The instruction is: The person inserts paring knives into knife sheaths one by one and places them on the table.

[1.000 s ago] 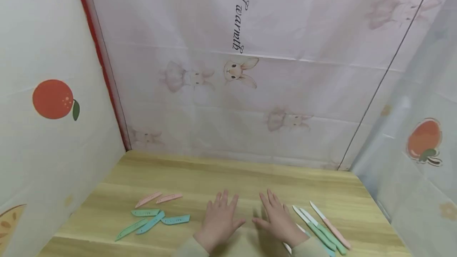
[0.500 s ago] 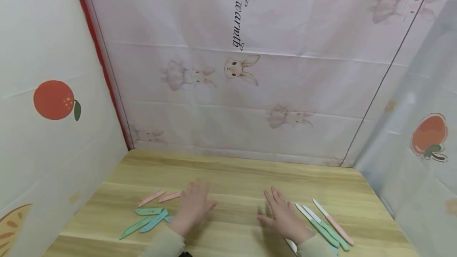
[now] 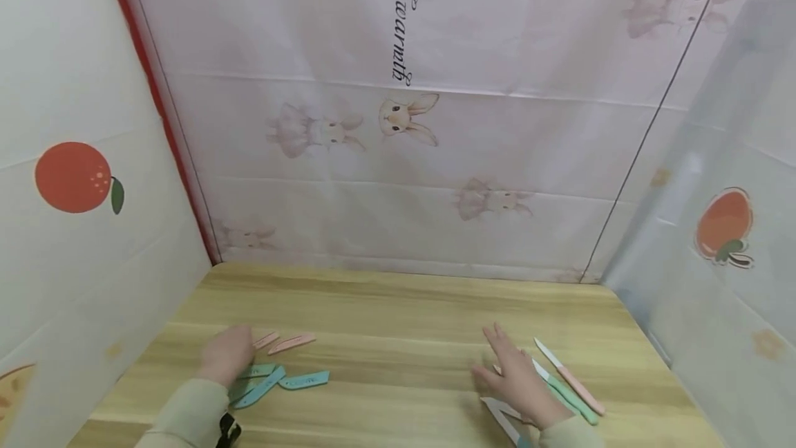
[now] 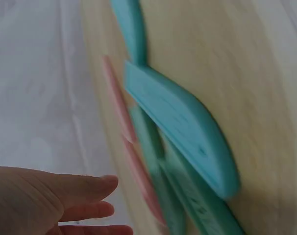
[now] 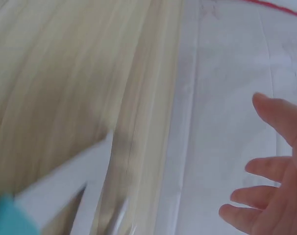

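At the left of the table lie flat knife sheaths: two pink ones [image 3: 292,343], two green ones [image 3: 261,369] and two blue ones [image 3: 305,381]. My left hand [image 3: 227,355] is over the left end of this group. In the left wrist view its fingers [image 4: 89,188] hold nothing and appear apart from the pink sheaths. My right hand [image 3: 521,380] hovers with spread fingers above several paring knives, covering some. A pink-handled knife [image 3: 581,390] and a green-handled knife [image 3: 578,404] show to its right. White blades and a blue handle [image 5: 11,218] show in the right wrist view.
The wood-grain table [image 3: 385,337] stretches between the two groups. Printed cloth walls enclose it: a rabbit-patterned one [image 3: 348,220] at the back, and fruit-printed ones at the left [image 3: 62,282] and right [image 3: 696,310].
My left hand has moved left from the middle of the table to the sheaths. My right hand has shifted slightly right over the knives. The head view has turned a little.
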{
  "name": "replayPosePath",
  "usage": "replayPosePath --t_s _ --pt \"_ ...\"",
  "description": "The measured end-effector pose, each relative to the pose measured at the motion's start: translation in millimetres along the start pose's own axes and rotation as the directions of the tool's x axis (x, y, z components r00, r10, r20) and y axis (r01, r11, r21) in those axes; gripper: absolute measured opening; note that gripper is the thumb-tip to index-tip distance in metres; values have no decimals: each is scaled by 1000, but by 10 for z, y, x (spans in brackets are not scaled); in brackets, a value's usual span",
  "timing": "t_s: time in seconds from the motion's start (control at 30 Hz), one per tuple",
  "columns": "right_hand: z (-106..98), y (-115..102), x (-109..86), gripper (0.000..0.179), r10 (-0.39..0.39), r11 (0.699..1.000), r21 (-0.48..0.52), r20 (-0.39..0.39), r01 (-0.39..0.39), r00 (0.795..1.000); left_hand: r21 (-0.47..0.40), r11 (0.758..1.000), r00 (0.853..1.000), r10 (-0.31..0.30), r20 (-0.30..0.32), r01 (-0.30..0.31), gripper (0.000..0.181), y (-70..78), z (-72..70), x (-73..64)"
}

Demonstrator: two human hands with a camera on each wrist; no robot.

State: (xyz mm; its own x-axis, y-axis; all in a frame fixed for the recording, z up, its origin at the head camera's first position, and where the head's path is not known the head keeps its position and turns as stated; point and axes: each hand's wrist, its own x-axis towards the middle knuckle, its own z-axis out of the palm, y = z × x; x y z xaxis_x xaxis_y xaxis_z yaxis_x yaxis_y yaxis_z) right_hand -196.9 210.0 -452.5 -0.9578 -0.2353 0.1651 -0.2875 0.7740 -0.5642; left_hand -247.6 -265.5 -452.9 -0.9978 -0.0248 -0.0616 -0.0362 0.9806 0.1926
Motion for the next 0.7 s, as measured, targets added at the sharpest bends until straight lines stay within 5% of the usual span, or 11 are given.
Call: replayPosePath --t_s 0.3,0.5,0.7 --pt "-451 305 -98 55 116 993 31 -145 -113 983 26 999 999 21 49 -22 12 -136 96 147" --pt "-663 528 -183 49 254 966 72 -93 -248 963 43 998 999 38 -4 -38 17 -181 95 186" --pt "-690 667 -283 34 223 974 45 -1 -223 975 -42 999 997 18 -78 -21 29 -143 81 207"
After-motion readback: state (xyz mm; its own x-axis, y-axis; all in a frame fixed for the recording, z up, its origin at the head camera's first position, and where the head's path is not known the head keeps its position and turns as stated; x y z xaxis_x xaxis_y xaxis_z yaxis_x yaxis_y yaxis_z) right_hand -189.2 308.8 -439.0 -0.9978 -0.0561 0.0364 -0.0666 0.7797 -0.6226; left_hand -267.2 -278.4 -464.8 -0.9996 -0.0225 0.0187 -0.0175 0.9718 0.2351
